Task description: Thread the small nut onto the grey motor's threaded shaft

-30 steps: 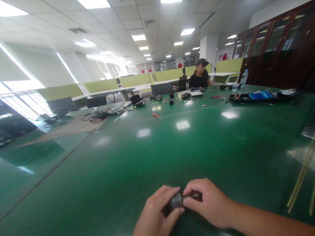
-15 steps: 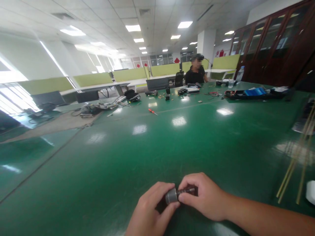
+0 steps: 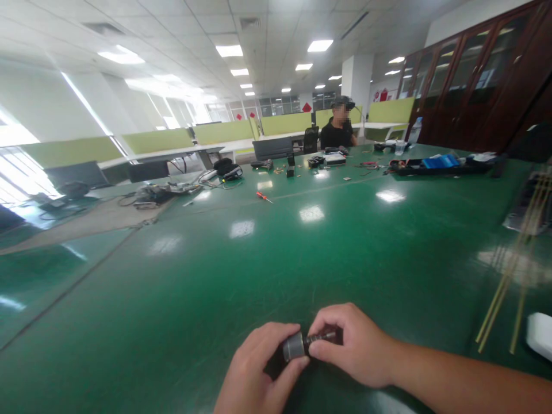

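At the bottom middle of the head view, a grey metal cylinder (image 3: 294, 347) is gripped between the thumb and fingers of my left hand (image 3: 259, 365). From its right end a dark, ridged metal shaft (image 3: 324, 337) lies in line with it. My right hand (image 3: 356, 345) is closed, pinching that shaft between thumb and forefinger. The two hands are close together over the green table (image 3: 276, 270). Whether cylinder and shaft are one piece or two, I cannot tell. My right palm hides the shaft's far end.
A red-handled screwdriver (image 3: 264, 197) lies further up the table. Thin sticks (image 3: 502, 282) and a white object (image 3: 540, 334) are at the right. Cables and parts (image 3: 166, 192) lie back left; a black tray (image 3: 444, 167) stands back right. Another person (image 3: 338, 129) sits across the table.
The whole view has shifted slightly. My left hand and the grey cylinder have moved a little left relative to my right hand, and slightly more of the shaft shows between them. Both grips stay closed.
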